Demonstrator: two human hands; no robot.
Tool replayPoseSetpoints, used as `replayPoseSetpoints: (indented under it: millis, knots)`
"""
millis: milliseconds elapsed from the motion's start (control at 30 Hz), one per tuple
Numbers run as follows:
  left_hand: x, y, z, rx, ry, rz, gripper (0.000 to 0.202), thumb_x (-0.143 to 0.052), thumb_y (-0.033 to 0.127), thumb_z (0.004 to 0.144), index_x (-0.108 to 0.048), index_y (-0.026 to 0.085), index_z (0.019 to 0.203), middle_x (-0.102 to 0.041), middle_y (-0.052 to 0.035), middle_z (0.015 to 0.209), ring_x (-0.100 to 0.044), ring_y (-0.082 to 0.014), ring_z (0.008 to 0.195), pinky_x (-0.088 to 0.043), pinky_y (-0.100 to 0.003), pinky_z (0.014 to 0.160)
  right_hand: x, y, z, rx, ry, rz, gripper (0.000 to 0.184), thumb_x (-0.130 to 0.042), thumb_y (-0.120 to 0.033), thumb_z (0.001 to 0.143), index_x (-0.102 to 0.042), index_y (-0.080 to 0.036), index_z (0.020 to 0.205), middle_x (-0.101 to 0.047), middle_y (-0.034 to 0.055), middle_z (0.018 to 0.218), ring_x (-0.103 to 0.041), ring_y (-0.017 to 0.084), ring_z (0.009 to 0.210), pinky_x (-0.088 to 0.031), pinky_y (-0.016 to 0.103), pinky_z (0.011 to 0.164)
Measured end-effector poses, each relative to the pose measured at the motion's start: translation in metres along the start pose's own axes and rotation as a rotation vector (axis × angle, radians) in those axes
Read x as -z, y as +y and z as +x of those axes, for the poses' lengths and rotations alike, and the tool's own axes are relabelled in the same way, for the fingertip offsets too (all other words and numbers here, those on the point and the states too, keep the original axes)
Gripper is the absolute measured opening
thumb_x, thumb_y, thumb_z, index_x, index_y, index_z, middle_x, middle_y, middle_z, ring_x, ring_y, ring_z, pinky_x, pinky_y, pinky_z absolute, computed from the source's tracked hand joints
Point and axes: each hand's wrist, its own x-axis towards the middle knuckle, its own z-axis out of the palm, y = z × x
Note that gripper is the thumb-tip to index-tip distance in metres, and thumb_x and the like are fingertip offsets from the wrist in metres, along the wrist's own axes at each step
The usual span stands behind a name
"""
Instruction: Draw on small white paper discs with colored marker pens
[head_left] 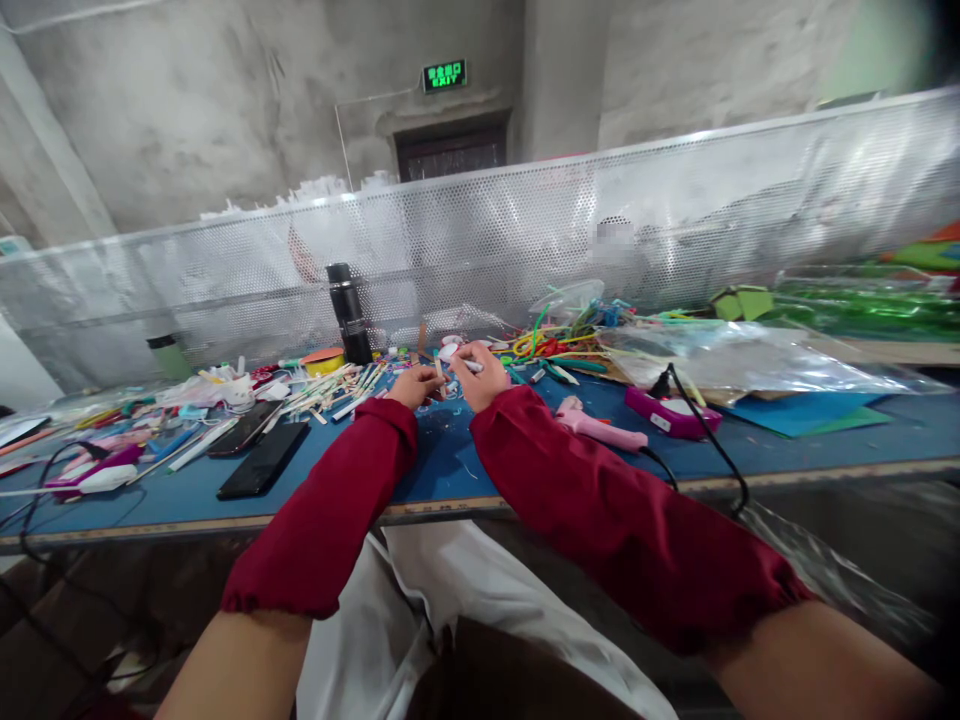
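Close together over the blue worktable [442,470], both my hands work in front of my body. My left hand [415,386] is closed, pinching a small light wooden craft stick [440,371] held up between thumb and fingers. A white pen [472,366] rests in the closed fingers of my right hand [486,378], its tip end pointing toward the stick. Whether the pen touches the stick is too small to tell. Dark red sleeve covers reach over both forearms. Small colourful bits lie on the table around the hands.
Left are a black phone [262,460], a second phone [244,428] and a pile of wooden sticks [326,390]. A black flask [350,315] stands behind. Right lie a pink glue gun [600,428], a purple power socket [671,412] with cables, and plastic bags [750,355]. A perforated metal screen [495,230] borders the back.
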Motion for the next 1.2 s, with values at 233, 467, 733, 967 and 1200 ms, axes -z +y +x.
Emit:
replayPoseSetpoints:
  millis: [233,467,733,967,1200]
  knots:
    - [-0.0001,0.0,0.0,0.009,0.008,0.014,0.008,-0.066,0.021,0.092,-0.071,0.015,0.089,-0.072,-0.0012,0.074,-0.068,-0.0108,0.064,-0.038,-0.018,0.052,-0.0002,0.0014,0.0006,-0.018,0.007,-0.016,0.018,-0.059,-0.042,0.086,-0.061,-0.025,0.08,-0.068,-0.0007,0.075,-0.063,0.018,0.073,-0.048,0.031,0.069]
    - [-0.0005,0.0014,-0.0017,0.008,0.003,0.013,0.01,-0.063,0.02,0.093,-0.07,0.015,0.088,-0.07,-0.0006,0.073,-0.067,-0.01,0.063,-0.039,-0.017,0.052,-0.0012,0.0028,0.0009,-0.014,0.014,-0.016,0.017,-0.06,-0.042,0.084,-0.061,-0.026,0.078,-0.069,-0.0005,0.077,-0.063,0.018,0.074,-0.048,0.031,0.069]
    - [-0.0006,0.0013,-0.0012,0.007,0.01,0.001,0.009,-0.064,0.019,0.092,-0.069,0.015,0.086,-0.07,-0.0007,0.07,-0.067,-0.0104,0.062,-0.039,-0.018,0.051,-0.0006,0.0002,0.0,-0.011,-0.004,-0.003,0.017,-0.058,-0.042,0.084,-0.059,-0.026,0.078,-0.069,0.0001,0.076,-0.064,0.019,0.074,-0.048,0.032,0.069]
    - [0.0007,-0.0021,0.0013,0.003,0.008,0.002,0.01,-0.07,0.026,0.089,-0.07,0.016,0.087,-0.072,-0.0013,0.075,-0.068,-0.0108,0.065,-0.039,-0.017,0.053,0.0005,0.0016,0.0003,0.009,-0.004,-0.02,0.018,-0.059,-0.042,0.084,-0.059,-0.026,0.076,-0.069,0.0,0.076,-0.064,0.019,0.074,-0.048,0.032,0.07]
    - [0.0012,-0.0028,0.002,-0.004,0.009,0.012,0.01,-0.07,0.026,0.09,-0.07,0.016,0.09,-0.073,-0.0017,0.078,-0.068,-0.0101,0.065,-0.04,-0.017,0.053,0.0003,0.0012,0.0,-0.026,0.006,-0.034,0.017,-0.059,-0.042,0.085,-0.06,-0.026,0.078,-0.069,-0.0003,0.076,-0.064,0.019,0.075,-0.049,0.032,0.07]
